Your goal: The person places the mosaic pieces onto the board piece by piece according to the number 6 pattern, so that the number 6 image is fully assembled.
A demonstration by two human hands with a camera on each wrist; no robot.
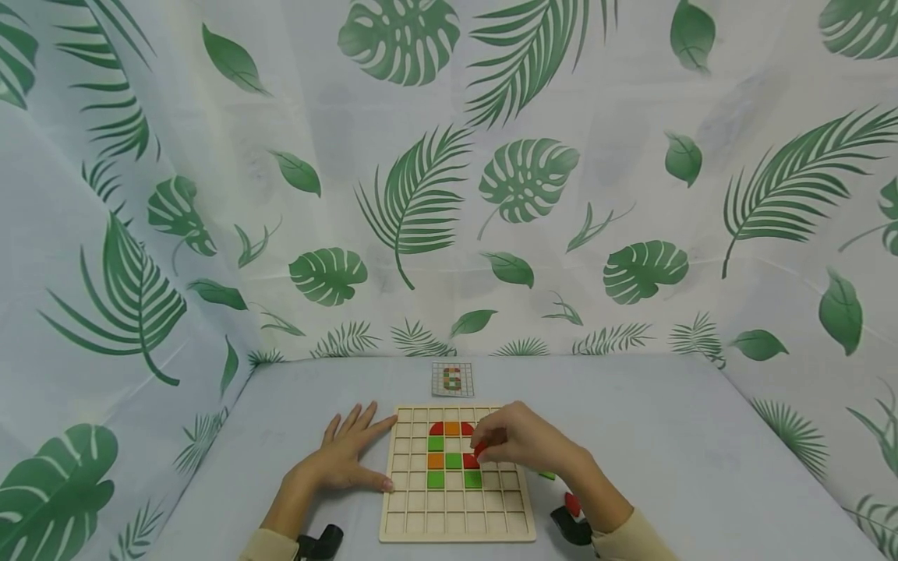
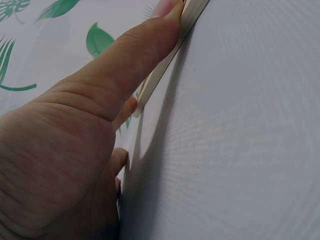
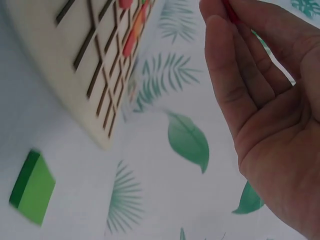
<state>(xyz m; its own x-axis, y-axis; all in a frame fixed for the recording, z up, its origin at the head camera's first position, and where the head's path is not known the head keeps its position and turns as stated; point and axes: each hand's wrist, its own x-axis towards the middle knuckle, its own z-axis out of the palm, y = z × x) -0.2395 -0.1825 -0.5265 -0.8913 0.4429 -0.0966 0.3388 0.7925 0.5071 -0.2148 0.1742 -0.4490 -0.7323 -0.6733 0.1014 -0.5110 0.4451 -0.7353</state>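
A wooden grid board (image 1: 414, 523) lies on the table with red, orange and green tiles set in its squares. My right hand (image 1: 522, 438) is above the board's right half and pinches a small red tile (image 1: 480, 449) between thumb and fingers. The fingers cover much of this tile; in the right wrist view only a sliver of the red tile (image 3: 231, 11) shows. With fingers spread, my left hand (image 1: 342, 458) rests at the board's left edge. Its thumb (image 2: 135, 55) touches the board's side in the left wrist view.
Behind the board lies a small card (image 1: 452, 380) printed with a coloured grid pattern. A loose green tile (image 3: 36, 190) is right of the board, and a loose red tile (image 1: 573, 504) lies near my right wrist. Leaf-patterned cloth (image 1: 435, 312) hangs around the table.
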